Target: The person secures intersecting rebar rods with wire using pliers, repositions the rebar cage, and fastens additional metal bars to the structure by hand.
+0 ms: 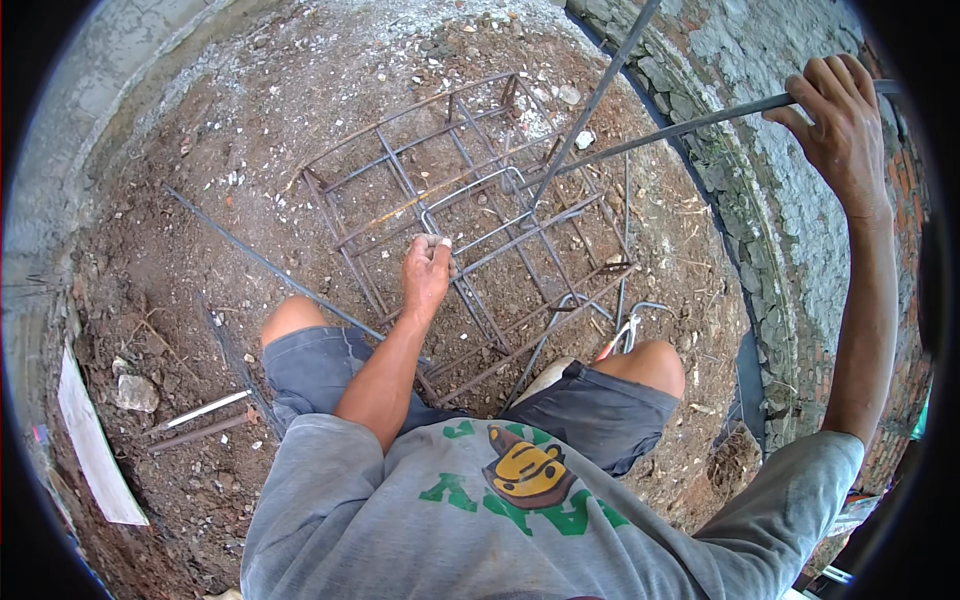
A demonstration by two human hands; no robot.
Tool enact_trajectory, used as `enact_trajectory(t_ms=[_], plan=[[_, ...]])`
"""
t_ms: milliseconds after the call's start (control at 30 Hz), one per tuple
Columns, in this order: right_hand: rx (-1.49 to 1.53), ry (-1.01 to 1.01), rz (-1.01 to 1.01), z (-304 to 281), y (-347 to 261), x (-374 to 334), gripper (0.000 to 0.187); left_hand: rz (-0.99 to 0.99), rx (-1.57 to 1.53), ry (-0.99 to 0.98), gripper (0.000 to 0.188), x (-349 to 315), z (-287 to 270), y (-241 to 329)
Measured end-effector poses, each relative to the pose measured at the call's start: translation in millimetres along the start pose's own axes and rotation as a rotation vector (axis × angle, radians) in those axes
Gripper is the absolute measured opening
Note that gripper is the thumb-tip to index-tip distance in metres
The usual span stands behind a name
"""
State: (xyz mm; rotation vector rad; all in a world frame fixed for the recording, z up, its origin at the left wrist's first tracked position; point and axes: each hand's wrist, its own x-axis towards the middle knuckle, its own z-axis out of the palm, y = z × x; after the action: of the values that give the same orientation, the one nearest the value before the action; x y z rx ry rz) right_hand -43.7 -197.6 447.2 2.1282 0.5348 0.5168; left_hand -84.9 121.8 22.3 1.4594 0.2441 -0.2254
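My left hand is closed on the near-left corner of a bent steel rod loop, which lies over a rusty rebar cage on the ground before me. Off to the right, my raised right hand has its fingers wrapped round a long dark steel bar. The bar slants down to the loop's right end. A second steel rod rises from that same end toward the top edge. How bar and rods meet there is too small to tell.
Pliers and hooked rods lie by my right knee. A long thin rod crosses the soil on the left. Farther left are a pale board and a stone. A rough masonry wall runs along the right.
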Motion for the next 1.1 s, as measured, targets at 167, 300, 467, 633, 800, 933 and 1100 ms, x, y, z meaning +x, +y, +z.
enact_trajectory(t_ms=[167,300,467,633,800,933,1100], plan=[[0.021,0.053,-0.009,-13.9,-23.0,32.0,0.034,-0.012,-0.039,-0.015,0.017,1.1,-0.8,-0.4],[0.063,0.227,0.201,5.6,-25.9,50.1,0.041,-0.008,-0.032,0.016,0.015,1.7,-1.6,-3.6],[0.255,0.723,0.671,76.2,-29.9,58.3,0.047,0.047,-0.06,0.029,0.015,0.2,1.3,-4.1],[2.066,0.625,0.906,143.5,-52.6,123.5,0.049,0.014,-0.034,0.032,0.016,-3.9,-4.3,0.3],[2.238,0.373,0.987,118.7,-67.5,164.9,0.035,-0.007,-0.078,0.039,0.016,-8.0,-7.5,1.7],[2.501,0.059,0.375,85.8,-74.4,177.4,0.029,0.037,-0.098,0.013,0.016,-5.4,-9.3,16.2],[2.526,0.026,0.331,82.6,-79.2,167.6,0.03,0.128,-0.106,0.09,0.015,-7.8,-16.7,44.1]])
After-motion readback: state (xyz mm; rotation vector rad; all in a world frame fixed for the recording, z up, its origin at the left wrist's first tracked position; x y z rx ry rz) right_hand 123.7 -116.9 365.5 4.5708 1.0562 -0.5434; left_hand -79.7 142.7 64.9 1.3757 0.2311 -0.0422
